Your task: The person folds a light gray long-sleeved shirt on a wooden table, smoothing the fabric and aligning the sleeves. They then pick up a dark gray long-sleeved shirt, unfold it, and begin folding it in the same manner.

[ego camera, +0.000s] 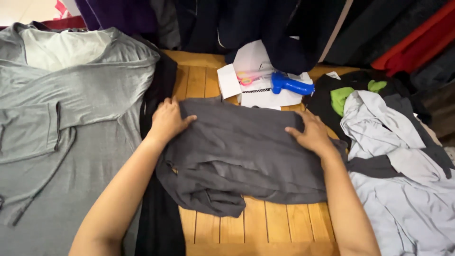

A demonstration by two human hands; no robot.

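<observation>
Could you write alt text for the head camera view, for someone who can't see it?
Two bare hands, left and right, press flat on a folded dark grey garment on a wooden slatted table. A grey shirt lies left, pale clothes right, a blue tool behind.

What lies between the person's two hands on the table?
In the head view, only the folded dark grey garment spans from the left hand to the right hand; both rest flat on it.
</observation>
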